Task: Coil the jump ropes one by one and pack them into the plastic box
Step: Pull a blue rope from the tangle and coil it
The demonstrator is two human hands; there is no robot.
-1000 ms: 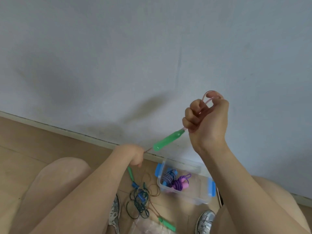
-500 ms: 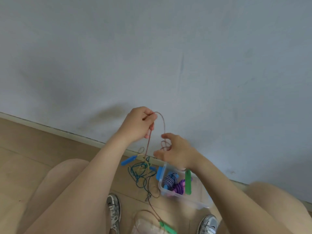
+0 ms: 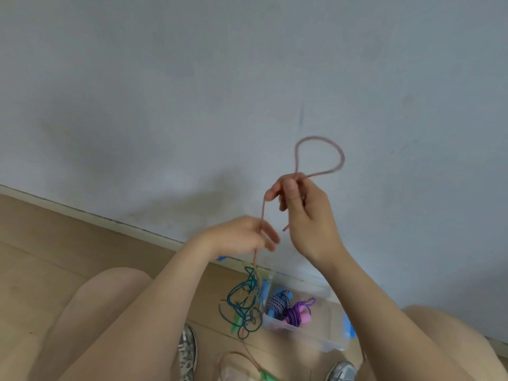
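My right hand [image 3: 302,213] pinches a thin pink jump rope [image 3: 339,158], and a loop of it stands up above my fingers against the wall. The rope runs down through my left hand [image 3: 242,237], whose fingers curl loosely round it, then drops to the floor. One green handle [image 3: 268,376] of this rope lies at the bottom edge. A clear plastic box [image 3: 316,339] with blue clips sits on the floor by the wall. It holds a coiled striped rope [image 3: 277,301] and a coiled purple rope [image 3: 295,313] with pink handles.
A tangled teal rope [image 3: 239,303] with blue and green handles lies on the wooden floor left of the box. My knees and silver shoes [image 3: 188,350] frame the bottom. A grey wall with a white skirting board [image 3: 110,220] rises behind.
My right hand rose from near the box and now pinches the pink rope high up with a loop above it. My left hand dropped lower along the rope.
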